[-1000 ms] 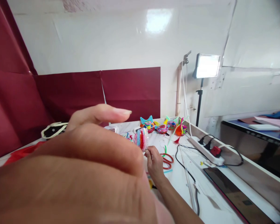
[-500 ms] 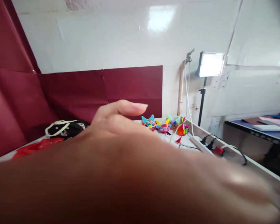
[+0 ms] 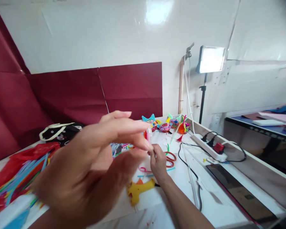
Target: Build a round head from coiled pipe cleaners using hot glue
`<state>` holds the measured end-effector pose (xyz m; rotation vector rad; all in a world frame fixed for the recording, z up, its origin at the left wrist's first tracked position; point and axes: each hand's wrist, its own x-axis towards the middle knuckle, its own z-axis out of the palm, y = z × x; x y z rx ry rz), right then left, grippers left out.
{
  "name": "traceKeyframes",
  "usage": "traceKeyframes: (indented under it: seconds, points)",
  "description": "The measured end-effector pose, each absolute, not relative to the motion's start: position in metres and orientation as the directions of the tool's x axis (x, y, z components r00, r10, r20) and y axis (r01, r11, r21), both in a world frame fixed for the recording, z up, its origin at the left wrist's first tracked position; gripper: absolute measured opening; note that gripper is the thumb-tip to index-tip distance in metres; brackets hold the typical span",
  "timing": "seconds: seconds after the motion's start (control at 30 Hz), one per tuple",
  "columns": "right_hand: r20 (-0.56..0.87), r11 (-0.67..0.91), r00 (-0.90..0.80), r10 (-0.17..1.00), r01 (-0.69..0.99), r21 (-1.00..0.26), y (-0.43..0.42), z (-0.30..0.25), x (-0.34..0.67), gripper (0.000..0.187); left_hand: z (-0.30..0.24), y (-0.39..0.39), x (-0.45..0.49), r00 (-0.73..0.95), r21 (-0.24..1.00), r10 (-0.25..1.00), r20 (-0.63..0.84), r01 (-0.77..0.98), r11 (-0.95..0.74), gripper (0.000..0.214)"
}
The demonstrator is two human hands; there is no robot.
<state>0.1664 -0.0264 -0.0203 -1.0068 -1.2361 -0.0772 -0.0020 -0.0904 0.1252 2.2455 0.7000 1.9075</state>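
Note:
My left hand [image 3: 92, 159] looms large and blurred close to the camera. Its fingers are loosely curved with gaps between them, and no object shows in it. Beyond its fingertips is my right hand [image 3: 159, 162], low over the table, its fingers closed; their tips are partly covered, so what they hold, if anything, cannot be made out. Orange-red-handled scissors [image 3: 171, 159] lie just right of that hand. Below it rest a yellow glue gun [image 3: 140, 190], a pink curled strip [image 3: 144, 170] and a thin blue strip [image 3: 170, 169].
Several colourful fish-like crafts [image 3: 165, 127] sit at the back. On the left are a red plastic bag [image 3: 4, 167] with coloured strips and a black bag [image 3: 62, 135]. To the right lie a power strip [image 3: 211, 149], cables and a phone [image 3: 240, 192]. A lamp [image 3: 212, 59] stands behind.
The blurred hand that filled the lower view has drawn back and now shows as my left hand. My right hand, glue gun, scissors and phone have come into sight. The view has tilted slightly down.

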Motion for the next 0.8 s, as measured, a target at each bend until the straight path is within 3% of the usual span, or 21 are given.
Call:
traceKeyframes:
  seconds: [0.07, 0.17, 0.33, 0.5, 0.6, 0.8]
  points:
    - [0.779, 0.599, 0.417, 0.469, 0.498, -0.627, -0.025, -0.021, 0.168, 0.019, 0.143, -0.082, 0.018, 0.112, 0.281, 0.317, 0.942, 0.257, -0.925, 0.017]
    - [0.718, 0.595, 0.465, 0.518, 0.407, -0.693, -0.026, -0.021, 0.169, 0.020, 0.122, -0.044, 0.023, 0.142, 0.471, 0.524, 0.840, 0.291, -0.833, 0.020]
    - [0.578, 0.583, 0.531, 0.620, 0.182, -0.792, -0.024, -0.022, 0.171, 0.024, 0.047, 0.023, 0.006, 0.149, 0.706, 0.768, 0.622, 0.316, -0.633, 0.024]
    - [0.421, 0.562, 0.519, 0.744, -0.145, -0.814, -0.015, -0.028, 0.175, 0.029, 0.014, 0.036, 0.010, 0.101, 0.951, 0.947, 0.305, 0.009, -0.308, 0.035]
    - [0.340, 0.517, 0.462, 0.819, -0.339, -0.786, -0.013, -0.028, 0.174, 0.031, 0.002, 0.036, 0.014, 0.120, 0.984, 0.980, 0.160, -0.097, -0.149, 0.043]
    - [0.235, 0.380, 0.307, 0.922, -0.611, -0.694, -0.019, -0.023, 0.165, 0.033, -0.015, 0.038, 0.006, 0.249, 0.974, 0.968, 0.039, -0.227, 0.019, 0.048]
